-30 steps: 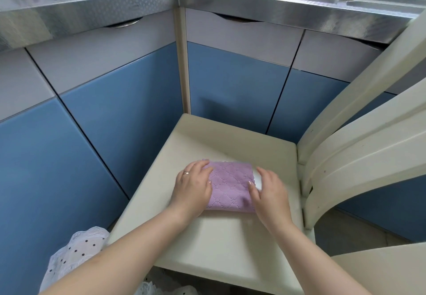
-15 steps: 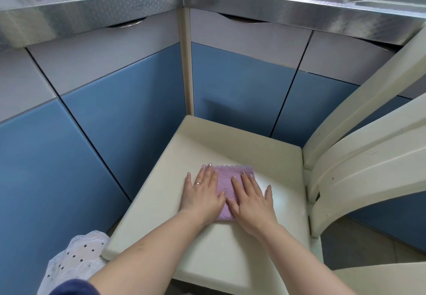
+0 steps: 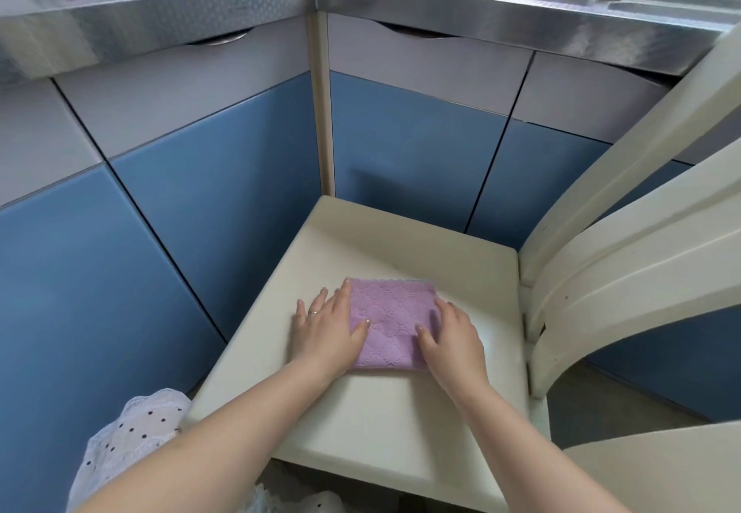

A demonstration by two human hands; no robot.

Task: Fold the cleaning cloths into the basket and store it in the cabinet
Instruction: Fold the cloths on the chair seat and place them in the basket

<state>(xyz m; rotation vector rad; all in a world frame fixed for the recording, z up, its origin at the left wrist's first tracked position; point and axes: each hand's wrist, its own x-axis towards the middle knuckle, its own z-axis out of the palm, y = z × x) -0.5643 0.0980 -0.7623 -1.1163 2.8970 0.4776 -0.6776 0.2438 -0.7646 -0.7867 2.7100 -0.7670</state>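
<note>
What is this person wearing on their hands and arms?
Both forearms are bare, with no sleeves or gloves in view. The left hand wears a thin ring on one finger; the right hand shows none. The nails look pale and glossy.

No readable text, labels, brands, numbers or signs anywhere in view.
</note>
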